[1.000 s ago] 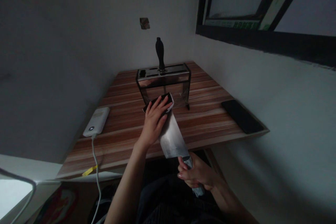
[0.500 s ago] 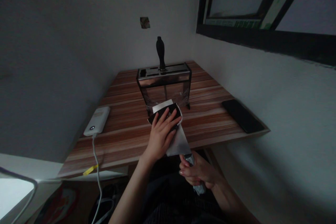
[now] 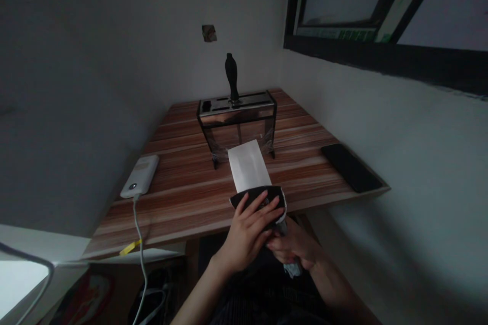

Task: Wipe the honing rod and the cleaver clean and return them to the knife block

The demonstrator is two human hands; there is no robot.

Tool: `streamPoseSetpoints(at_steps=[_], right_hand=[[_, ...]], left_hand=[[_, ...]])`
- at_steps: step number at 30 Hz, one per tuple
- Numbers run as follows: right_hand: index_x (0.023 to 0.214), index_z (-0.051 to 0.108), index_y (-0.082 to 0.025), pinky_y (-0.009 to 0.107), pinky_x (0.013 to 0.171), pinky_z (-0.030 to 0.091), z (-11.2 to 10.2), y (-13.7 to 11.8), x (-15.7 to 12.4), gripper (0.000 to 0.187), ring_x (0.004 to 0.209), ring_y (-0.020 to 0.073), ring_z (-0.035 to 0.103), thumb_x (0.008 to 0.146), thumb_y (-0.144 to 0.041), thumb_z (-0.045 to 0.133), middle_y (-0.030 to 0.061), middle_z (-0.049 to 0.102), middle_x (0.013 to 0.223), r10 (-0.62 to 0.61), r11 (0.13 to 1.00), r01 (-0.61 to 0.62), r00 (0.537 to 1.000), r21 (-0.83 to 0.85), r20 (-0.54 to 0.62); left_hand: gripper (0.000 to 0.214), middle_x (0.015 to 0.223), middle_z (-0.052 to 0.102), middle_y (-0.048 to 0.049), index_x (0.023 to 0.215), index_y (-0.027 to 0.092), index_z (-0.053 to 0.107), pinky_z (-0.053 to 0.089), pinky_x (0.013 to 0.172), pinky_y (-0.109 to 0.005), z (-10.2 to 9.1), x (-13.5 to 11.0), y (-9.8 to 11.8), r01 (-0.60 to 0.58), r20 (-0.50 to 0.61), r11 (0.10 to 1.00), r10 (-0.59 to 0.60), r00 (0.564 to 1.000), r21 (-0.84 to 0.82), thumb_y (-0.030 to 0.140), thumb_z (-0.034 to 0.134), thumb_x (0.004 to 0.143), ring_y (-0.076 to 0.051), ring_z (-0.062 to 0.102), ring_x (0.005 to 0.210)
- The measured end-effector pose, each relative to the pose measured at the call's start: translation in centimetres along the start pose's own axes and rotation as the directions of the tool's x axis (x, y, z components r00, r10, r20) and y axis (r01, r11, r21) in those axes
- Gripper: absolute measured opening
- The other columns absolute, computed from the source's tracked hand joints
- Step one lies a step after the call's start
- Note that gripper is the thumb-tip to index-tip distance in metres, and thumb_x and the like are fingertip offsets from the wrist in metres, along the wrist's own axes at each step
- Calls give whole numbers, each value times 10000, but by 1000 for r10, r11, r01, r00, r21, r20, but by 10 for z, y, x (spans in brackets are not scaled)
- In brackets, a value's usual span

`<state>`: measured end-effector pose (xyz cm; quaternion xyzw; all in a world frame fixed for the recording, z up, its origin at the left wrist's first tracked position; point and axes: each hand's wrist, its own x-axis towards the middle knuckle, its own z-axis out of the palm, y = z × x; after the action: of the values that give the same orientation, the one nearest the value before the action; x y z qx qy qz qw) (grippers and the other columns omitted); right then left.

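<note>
A broad cleaver blade (image 3: 248,165) points away from me over the wooden table (image 3: 183,183), its flat face bright. My right hand (image 3: 295,249) is closed around the cleaver's handle below the table's front edge. My left hand (image 3: 247,231) presses a dark cloth with a white edge (image 3: 272,197) onto the blade's near end, next to the handle, fingers laid over the cloth. Behind the blade stands a metal knife rack (image 3: 237,114) with one black-handled knife (image 3: 231,75) upright in a slot.
A white power bank (image 3: 140,175) with a white cable (image 3: 139,244) lies at the table's left. A black phone (image 3: 351,167) lies near the right edge. Walls close in the table on the left, back and right, with a dark-framed window (image 3: 381,56) above right.
My left hand slid the cloth down the blade from its far tip to the end by the handle, uncovering most of the blade. The right hand kept its hold on the handle.
</note>
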<state>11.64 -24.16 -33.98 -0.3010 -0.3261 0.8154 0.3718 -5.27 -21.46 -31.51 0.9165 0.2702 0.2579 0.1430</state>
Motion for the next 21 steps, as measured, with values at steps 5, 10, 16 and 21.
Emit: streamPoseSetpoints(at_steps=[5,10,16,21], right_hand=[[624,443,-191,153,306,133,2,-6,2,379,306,-7,212,557,-345,783,-139,343,369,43,989,-48,999,-141,-32],[623,468,-190,158,298,135,5,-8,2,366,298,-3,207,559,-366,781,-141,332,358,-3,987,-3,999,-161,-34],[707,486,-184,148,303,155,5,-5,-2,394,303,-6,231,568,-385,795,-131,386,400,1,995,-4,1000,-105,-25],[679,414,-194,131,300,192,3,3,0,440,296,-26,244,563,-296,827,-132,426,472,17,1000,-17,1000,-18,25]], left_hand=[[427,1459,443,-64,1398,216,374,78,1174,-487,8,-10,4,-15,32,997,18,999,-70,225,342,973,-202,219,1435],[429,1467,433,-65,1399,228,358,59,1174,-511,7,-11,3,-11,43,996,15,999,-89,215,338,971,-212,202,1440],[430,1486,401,-82,1406,232,358,79,1173,-526,1,-8,3,18,49,995,-13,999,-97,233,338,977,-227,180,1444],[448,1485,402,-90,1422,237,357,75,1167,-530,-10,-2,-4,43,-36,999,-44,998,-19,238,330,976,-235,175,1445]])
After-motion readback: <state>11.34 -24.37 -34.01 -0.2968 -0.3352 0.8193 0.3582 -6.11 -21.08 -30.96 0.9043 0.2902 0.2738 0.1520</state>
